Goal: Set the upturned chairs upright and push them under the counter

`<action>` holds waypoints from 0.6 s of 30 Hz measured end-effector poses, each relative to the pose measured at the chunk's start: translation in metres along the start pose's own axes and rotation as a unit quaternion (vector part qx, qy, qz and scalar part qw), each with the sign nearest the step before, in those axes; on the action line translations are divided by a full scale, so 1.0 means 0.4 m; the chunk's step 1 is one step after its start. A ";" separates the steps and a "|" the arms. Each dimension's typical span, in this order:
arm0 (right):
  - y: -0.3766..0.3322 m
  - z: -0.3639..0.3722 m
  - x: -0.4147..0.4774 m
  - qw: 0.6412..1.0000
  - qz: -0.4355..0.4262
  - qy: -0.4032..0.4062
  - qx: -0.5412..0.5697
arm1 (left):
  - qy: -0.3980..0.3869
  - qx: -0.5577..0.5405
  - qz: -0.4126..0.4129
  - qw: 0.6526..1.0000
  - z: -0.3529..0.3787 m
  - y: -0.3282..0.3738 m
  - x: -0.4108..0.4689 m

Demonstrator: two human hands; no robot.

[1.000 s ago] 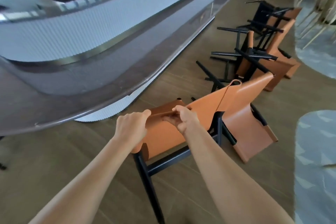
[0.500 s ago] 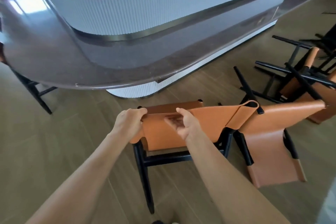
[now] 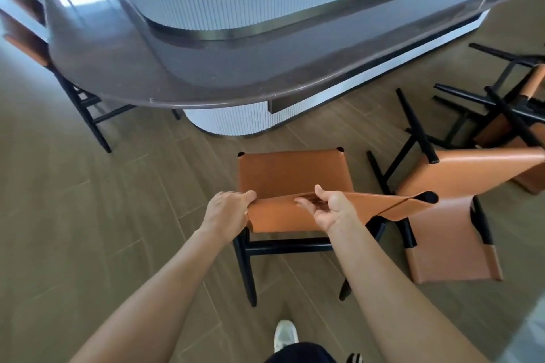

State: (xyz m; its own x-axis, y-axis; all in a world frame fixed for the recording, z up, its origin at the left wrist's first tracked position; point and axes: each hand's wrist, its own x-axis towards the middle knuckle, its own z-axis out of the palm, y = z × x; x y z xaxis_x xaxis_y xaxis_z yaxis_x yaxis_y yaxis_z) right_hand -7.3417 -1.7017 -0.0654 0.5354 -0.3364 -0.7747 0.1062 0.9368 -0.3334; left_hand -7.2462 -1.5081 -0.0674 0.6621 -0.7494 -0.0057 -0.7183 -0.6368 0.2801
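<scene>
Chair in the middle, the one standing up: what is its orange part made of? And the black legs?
The orange seat and backrest look like leather or a look-alike: smooth, faintly shiny, and the sheet folds into a loop at the backrest's end. The black legs look like painted wood or metal, matte and straight; the picture cannot settle which.

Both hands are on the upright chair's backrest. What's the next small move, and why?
Probably push the chair straight forward: it stands on its legs, seat facing the counter but short of its edge, and the left hand and right hand grip the backrest top.
</scene>
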 end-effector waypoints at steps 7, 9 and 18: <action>0.110 -0.154 -0.043 0.999 -0.021 0.026 -0.011 | -0.046 -0.052 -0.090 0.994 0.082 0.042 -0.145; 0.122 -0.171 -0.051 0.999 -0.020 0.025 -0.012 | -0.043 -0.047 -0.106 0.992 0.100 0.043 -0.168; 0.094 -0.227 -0.092 0.995 -0.025 0.030 -0.092 | -0.043 -0.194 -0.204 0.959 0.049 0.098 -0.180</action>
State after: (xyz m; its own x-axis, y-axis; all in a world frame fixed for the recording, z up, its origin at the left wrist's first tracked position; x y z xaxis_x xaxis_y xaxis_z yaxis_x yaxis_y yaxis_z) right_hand -7.4334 -1.6631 -0.0982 0.4825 -0.3925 -0.7830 -0.0259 0.8872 -0.4607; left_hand -7.3264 -1.4825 -0.0749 0.8397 -0.4741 -0.2648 -0.2583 -0.7776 0.5732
